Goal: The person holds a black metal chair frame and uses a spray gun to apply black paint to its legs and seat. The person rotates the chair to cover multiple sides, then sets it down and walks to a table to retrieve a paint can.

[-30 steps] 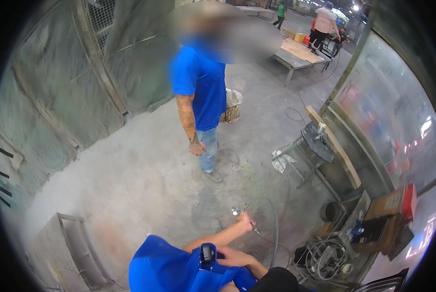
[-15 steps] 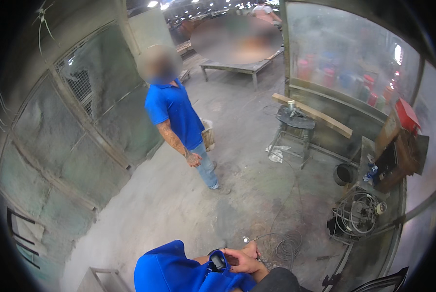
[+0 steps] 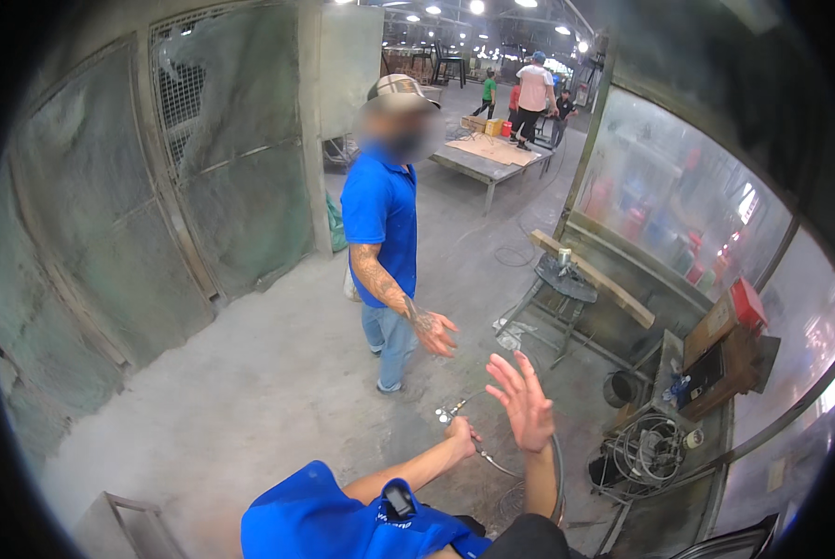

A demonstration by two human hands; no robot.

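Note:
My left hand [image 3: 461,434] reaches forward, closed round the grip of a small metal spray gun [image 3: 448,412]. From below that grip a hose [image 3: 499,466] curves away to the right. Raised beside it, my right hand [image 3: 527,410] is open, fingers apart and holding nothing. A co-worker [image 3: 380,205] in a blue shirt stands just ahead on the left. That person's tattooed arm stretches out, and their open hand [image 3: 433,333] is near my right hand without touching it.
A dark stool [image 3: 567,277] carries a small can, with a wooden plank [image 3: 613,291] behind it. Coiled hose [image 3: 650,449], a black bucket [image 3: 621,388] and a wooden box [image 3: 711,377] stand at right. Panelled walls [image 3: 240,177] line the left; a low table [image 3: 492,168] is farther back.
My hands, close together by my body before, have moved apart: the left forward with the spray gun, the right up and open. The co-worker's arm has lifted toward me. The view has tilted up.

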